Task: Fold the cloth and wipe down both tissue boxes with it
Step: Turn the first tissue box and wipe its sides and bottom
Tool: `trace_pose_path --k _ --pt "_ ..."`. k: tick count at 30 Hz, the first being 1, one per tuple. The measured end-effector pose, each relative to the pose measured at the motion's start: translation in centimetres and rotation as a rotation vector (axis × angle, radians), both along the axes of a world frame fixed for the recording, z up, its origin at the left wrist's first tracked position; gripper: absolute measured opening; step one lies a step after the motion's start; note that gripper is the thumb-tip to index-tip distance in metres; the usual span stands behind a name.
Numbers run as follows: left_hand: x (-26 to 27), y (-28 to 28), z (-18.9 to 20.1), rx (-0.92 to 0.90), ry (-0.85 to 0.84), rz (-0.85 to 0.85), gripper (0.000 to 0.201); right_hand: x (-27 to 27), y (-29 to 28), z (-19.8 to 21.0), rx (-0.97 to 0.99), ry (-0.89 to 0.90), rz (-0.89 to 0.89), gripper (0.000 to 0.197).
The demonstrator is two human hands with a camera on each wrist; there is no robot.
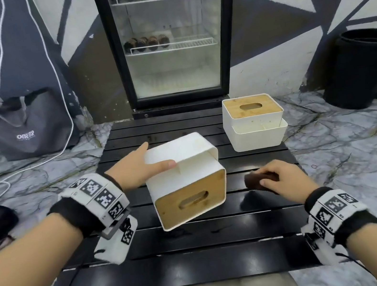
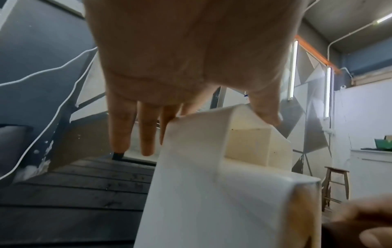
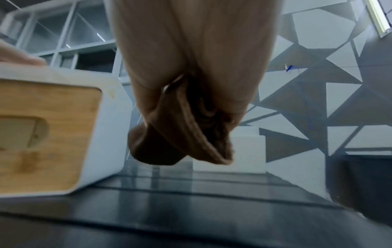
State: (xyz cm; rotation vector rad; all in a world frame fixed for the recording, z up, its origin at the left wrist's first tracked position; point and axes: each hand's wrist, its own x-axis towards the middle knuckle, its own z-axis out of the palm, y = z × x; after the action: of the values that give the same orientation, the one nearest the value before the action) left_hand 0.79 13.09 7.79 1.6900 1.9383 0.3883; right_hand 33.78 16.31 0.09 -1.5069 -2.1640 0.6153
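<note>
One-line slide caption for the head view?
Left hand steadies tipped tissue box; right hand holds brown cloth.

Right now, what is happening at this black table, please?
A person is cleaning tissue boxes. The left hand steadies the near tissue box, tipped on its side with its wooden lid facing the person. The right hand holds a folded brown cloth beside that box, not touching it. The second tissue box stands upright at the far right of the table.

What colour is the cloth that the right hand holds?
Dark brown. The cloth shows best in the right wrist view, bunched in the right hand.
</note>
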Motion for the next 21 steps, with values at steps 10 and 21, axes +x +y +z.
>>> trace_pose_path --k 10,21 --pt "-1.5 -1.7 -1.6 -0.008 -0.419 0.059 0.082 0.8 -0.5 -2.6 -0.095 -0.208 -0.061 0.027" --pt "-1.0 -2.1 -0.8 -0.139 -0.642 0.165 0.026 -3.0 0.2 3.2 -0.140 0.031 -0.012 0.037"
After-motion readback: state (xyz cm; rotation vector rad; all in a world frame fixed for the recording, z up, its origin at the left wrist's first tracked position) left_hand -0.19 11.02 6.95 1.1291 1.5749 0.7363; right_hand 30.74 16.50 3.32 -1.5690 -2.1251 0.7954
